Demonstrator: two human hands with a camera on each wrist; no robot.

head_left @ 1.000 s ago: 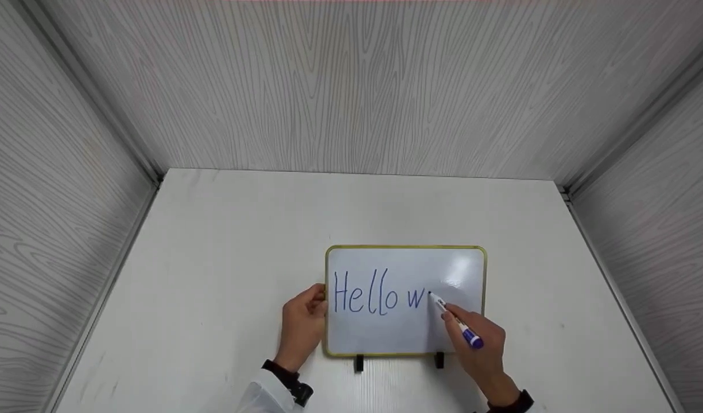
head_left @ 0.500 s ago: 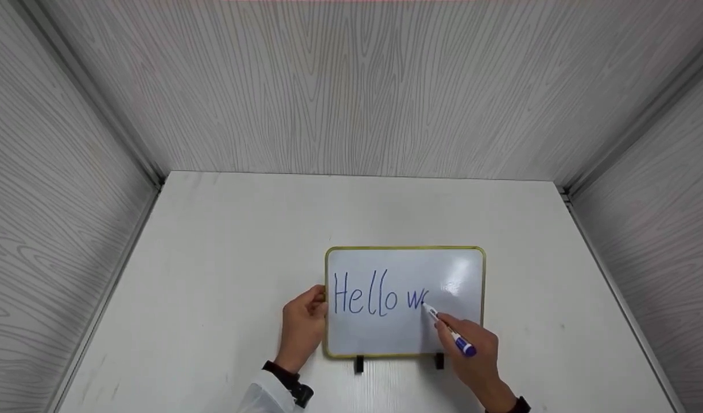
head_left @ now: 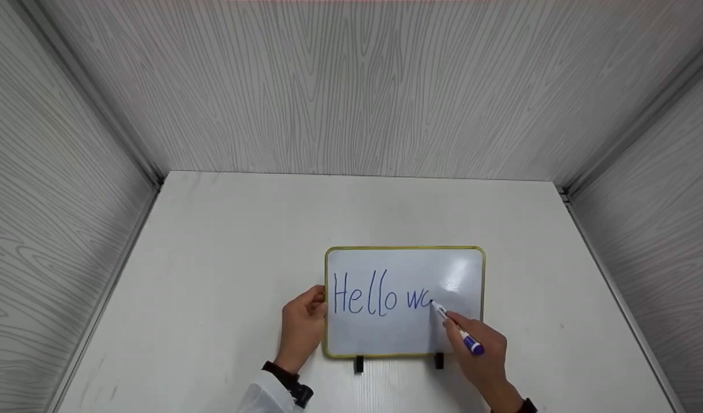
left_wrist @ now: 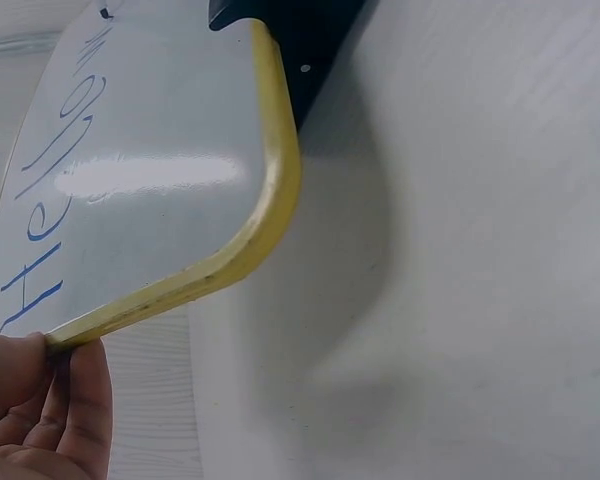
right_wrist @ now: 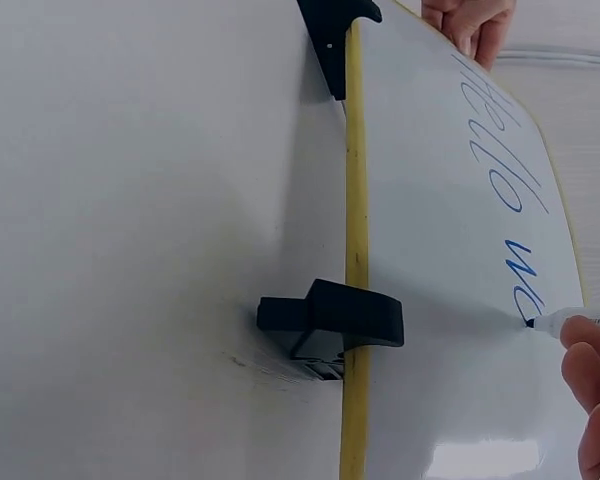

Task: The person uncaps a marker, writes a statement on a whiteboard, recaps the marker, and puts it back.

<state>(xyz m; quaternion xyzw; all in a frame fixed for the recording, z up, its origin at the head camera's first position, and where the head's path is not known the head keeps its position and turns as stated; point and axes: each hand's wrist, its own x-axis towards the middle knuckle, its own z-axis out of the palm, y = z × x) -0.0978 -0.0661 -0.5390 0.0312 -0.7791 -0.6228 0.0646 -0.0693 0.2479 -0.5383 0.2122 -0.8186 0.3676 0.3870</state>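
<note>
A small whiteboard [head_left: 380, 338] with a yellow frame leans on a black stand, with "Hello w" and a partly drawn round letter in blue on it. My left hand [head_left: 302, 321] pinches the board's left edge between thumb and fingers, as the left wrist view shows up close. In my right hand [head_left: 480, 350] is a white marker [head_left: 441, 310] with a purple end, gripped between thumb and fingers. Its dark tip is right at the end of the unfinished letter. The right wrist view shows the marker [right_wrist: 570, 320] meeting the board beside the "w".
Two black stand feet [head_left: 359, 363] hook over the board's lower edge. Underneath is a white table [head_left: 213, 258], with grey wood-grain panels [head_left: 351, 86] rising at the back and both sides. Light glares off the board's upper right.
My right hand dips down and left, then shifts back right with the marker, leaving a curved blue stroke after the "w". My left hand stays on the board's edge.
</note>
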